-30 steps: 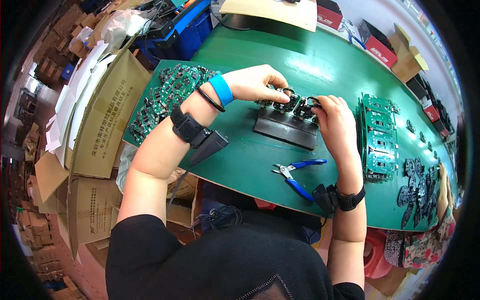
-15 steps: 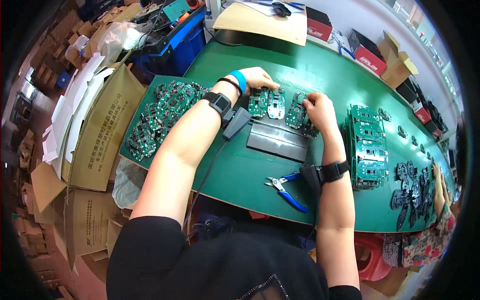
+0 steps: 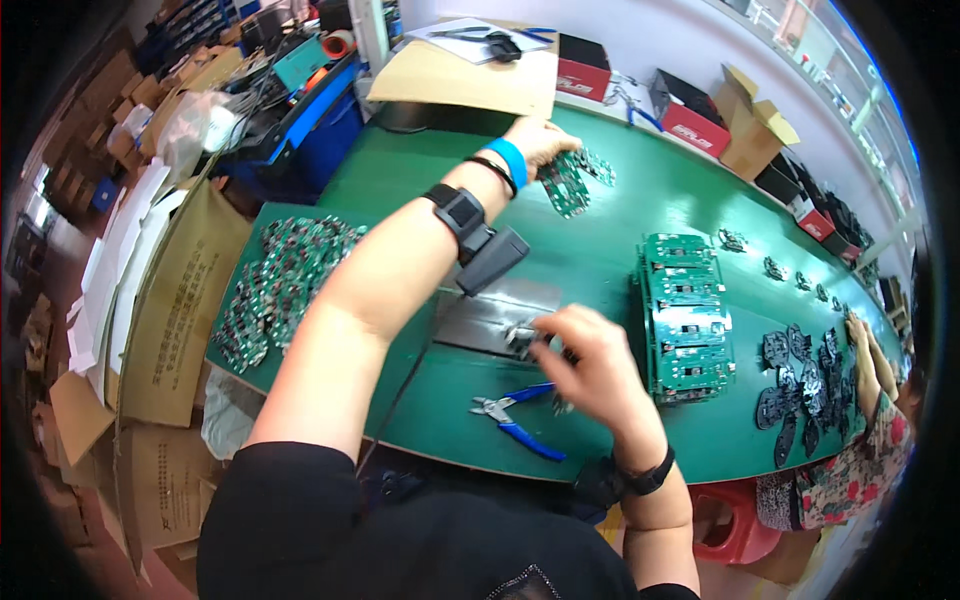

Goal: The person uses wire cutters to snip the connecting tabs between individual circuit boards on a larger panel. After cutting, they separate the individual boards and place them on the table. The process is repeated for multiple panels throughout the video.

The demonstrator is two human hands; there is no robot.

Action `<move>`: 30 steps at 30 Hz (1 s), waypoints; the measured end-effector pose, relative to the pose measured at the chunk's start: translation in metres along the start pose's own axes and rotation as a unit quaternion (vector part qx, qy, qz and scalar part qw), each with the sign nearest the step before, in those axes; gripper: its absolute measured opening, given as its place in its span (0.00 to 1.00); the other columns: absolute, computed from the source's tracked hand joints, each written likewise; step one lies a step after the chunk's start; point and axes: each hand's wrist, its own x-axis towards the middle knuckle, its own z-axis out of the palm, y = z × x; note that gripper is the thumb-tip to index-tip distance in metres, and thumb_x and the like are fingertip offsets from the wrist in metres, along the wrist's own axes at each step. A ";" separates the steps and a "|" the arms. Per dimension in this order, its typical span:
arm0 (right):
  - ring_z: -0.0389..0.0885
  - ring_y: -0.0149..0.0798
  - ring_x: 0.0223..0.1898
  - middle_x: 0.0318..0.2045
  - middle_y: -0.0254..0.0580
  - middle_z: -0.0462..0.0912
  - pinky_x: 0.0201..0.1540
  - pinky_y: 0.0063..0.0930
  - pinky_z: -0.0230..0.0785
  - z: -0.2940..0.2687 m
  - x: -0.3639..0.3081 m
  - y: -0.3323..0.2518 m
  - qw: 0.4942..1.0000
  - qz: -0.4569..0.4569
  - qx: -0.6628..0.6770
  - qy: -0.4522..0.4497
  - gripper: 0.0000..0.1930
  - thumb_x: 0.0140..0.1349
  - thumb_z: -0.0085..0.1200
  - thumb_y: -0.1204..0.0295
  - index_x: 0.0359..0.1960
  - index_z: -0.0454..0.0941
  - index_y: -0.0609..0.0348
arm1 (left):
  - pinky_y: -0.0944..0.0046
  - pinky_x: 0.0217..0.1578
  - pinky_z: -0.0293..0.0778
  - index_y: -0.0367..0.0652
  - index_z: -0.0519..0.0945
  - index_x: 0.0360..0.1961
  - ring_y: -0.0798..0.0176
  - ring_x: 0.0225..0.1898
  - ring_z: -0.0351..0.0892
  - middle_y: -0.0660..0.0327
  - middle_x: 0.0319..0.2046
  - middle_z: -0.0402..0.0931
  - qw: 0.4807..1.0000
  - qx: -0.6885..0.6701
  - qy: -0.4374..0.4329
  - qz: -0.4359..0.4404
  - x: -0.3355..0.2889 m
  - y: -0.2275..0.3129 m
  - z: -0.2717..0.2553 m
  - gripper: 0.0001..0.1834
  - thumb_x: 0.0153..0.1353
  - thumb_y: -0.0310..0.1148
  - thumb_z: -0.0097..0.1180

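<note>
My left hand (image 3: 540, 142) is raised over the far middle of the table, closed on green circuit boards (image 3: 566, 192), which hang from its fingertips. Nearer me, my right hand (image 3: 592, 362) is smeared by motion, with its fingers bent together. Small dark pieces (image 3: 520, 342) show at its fingertips, above a grey metal plate (image 3: 468, 325); their kind is unclear. Just below that hand lie blue-handled cutters (image 3: 525, 438), their jaws apart. A heap of loose circuit boards (image 3: 290, 265) covers the table's left end.
A tall stack of green board panels (image 3: 688, 325) stands right of my right hand. Small boards (image 3: 775, 268) form a row beyond it. Black plastic parts (image 3: 800, 385) lie near another person's hands (image 3: 868, 350). Cardboard (image 3: 460, 85) and red boxes (image 3: 690, 125) line the back.
My left hand has lifted circuit boards off the plate area and moved away from me. My right hand has come nearer me, over the plate's right side. The whole view has shifted.
</note>
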 end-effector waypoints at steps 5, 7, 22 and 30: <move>0.78 0.52 0.35 0.30 0.49 0.78 0.39 0.38 0.72 -0.001 -0.006 0.006 0.982 0.003 0.142 -0.125 0.10 0.50 0.57 0.75 0.35 0.77 0.63 | 0.65 0.22 0.65 0.42 0.77 0.28 0.69 0.20 0.66 0.63 0.22 0.73 0.998 -0.018 0.036 -0.050 0.037 -0.042 0.069 0.10 0.51 0.33 0.66; 0.78 0.52 0.35 0.31 0.49 0.78 0.39 0.38 0.72 -0.005 -0.008 0.009 0.976 0.003 0.173 -0.133 0.10 0.50 0.57 0.76 0.34 0.77 0.63 | 0.64 0.26 0.66 0.40 0.77 0.32 0.68 0.25 0.67 0.61 0.26 0.74 0.996 -0.019 0.047 -0.067 0.044 -0.052 0.093 0.14 0.50 0.34 0.68; 0.79 0.47 0.31 0.29 0.44 0.77 0.34 0.36 0.73 0.001 -0.018 0.015 0.978 0.008 0.201 -0.057 0.09 0.52 0.55 0.76 0.35 0.76 0.63 | 0.63 0.36 0.75 0.36 0.75 0.50 0.61 0.36 0.77 0.53 0.36 0.77 0.972 0.209 0.051 0.099 0.082 -0.097 0.160 0.30 0.48 0.41 0.68; 0.79 0.47 0.32 0.29 0.44 0.77 0.34 0.37 0.73 0.003 -0.018 0.013 0.981 0.008 0.185 -0.061 0.09 0.52 0.55 0.75 0.36 0.76 0.62 | 0.59 0.27 0.71 0.36 0.82 0.18 0.57 0.18 0.76 0.53 0.15 0.77 0.963 0.071 0.258 0.039 0.099 -0.083 0.094 0.27 0.63 0.49 0.48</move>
